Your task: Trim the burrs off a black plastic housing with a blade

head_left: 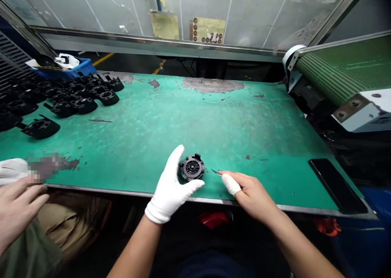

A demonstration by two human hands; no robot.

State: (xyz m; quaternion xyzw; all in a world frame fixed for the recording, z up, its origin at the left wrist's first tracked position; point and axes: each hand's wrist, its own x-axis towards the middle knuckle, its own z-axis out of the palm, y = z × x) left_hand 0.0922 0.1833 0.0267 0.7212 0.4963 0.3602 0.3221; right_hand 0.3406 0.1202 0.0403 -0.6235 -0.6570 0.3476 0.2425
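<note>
My left hand (169, 188), in a white glove, curves around a round black plastic part (192, 168). The fingers lie along the part's left side and the thumb runs beneath its lower edge. Ribs, a central hub and small tabs show on the part's upper face. Just to the right, my right hand (250, 190) is closed on a small knife (216, 172), its thin blade pointing left toward the part but apart from it. A white cover wraps the right thumb; the other fingers are bare. The knife's handle is hidden in the hand.
Many black plastic parts (82, 102) cluster at the left, before a blue bin (75, 71). A co-worker's hands (18, 196) are at the near left edge. A black phone (337, 184) lies at the right. A green conveyor belt (351, 68) stands beyond it.
</note>
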